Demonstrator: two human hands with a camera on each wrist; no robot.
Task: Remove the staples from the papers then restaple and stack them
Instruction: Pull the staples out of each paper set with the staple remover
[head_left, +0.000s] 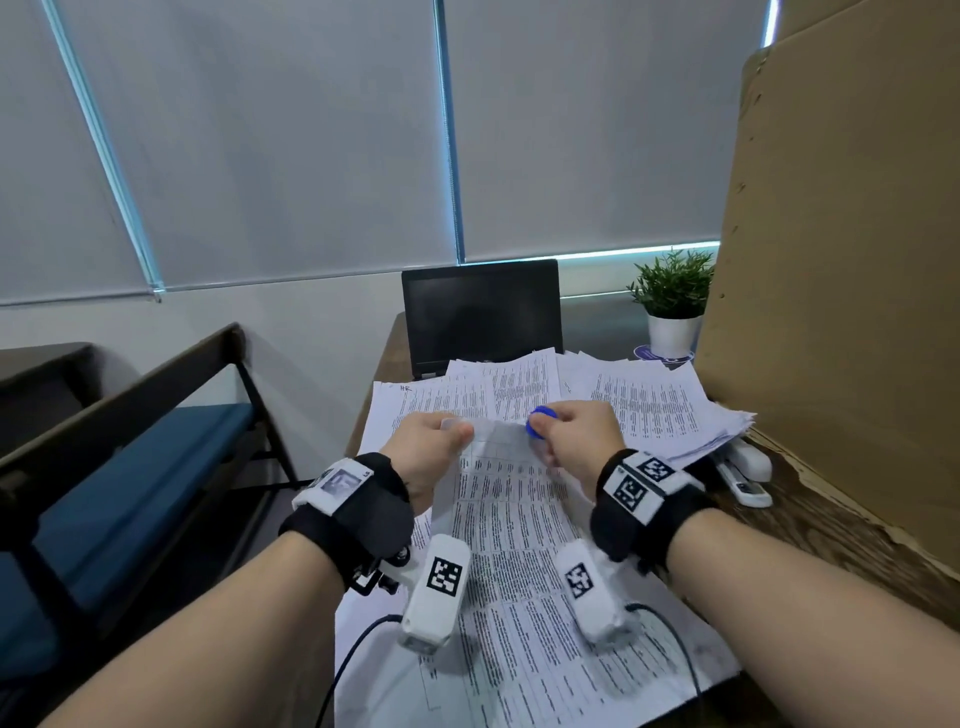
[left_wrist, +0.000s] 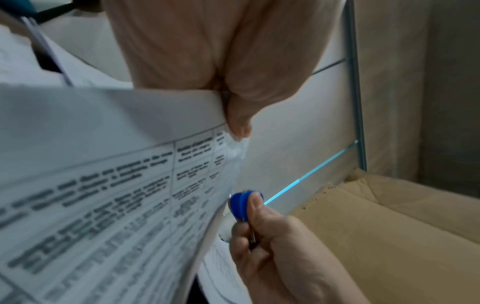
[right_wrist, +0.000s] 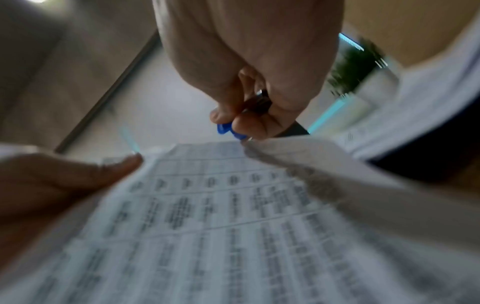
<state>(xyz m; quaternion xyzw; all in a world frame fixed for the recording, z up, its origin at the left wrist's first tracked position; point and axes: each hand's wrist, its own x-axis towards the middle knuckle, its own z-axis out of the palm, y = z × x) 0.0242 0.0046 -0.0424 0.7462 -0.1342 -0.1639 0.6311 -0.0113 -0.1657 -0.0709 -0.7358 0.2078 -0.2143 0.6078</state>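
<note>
Papers (head_left: 498, 467) pinched left hand (head_left: 426, 447); staple remover (head_left: 540, 422) right.

Black wristbands (head_left: 358, 509), white coded tags.

Office corner with drawn blinds

Grey roller blinds (head_left: 291, 135) cover the windows (head_left: 587, 257), a thin strip of daylight showing beneath them (bluish at the right edge); under them runs a pale wall (head_left: 311, 332). A dark bench with a blue cushion (head_left: 140, 467) stands to the left, a tall cardboard panel (head_left: 841, 260) rises at right, beside a potted plant (head_left: 673, 299) and a closed-down black laptop (head_left: 482, 314).
</note>
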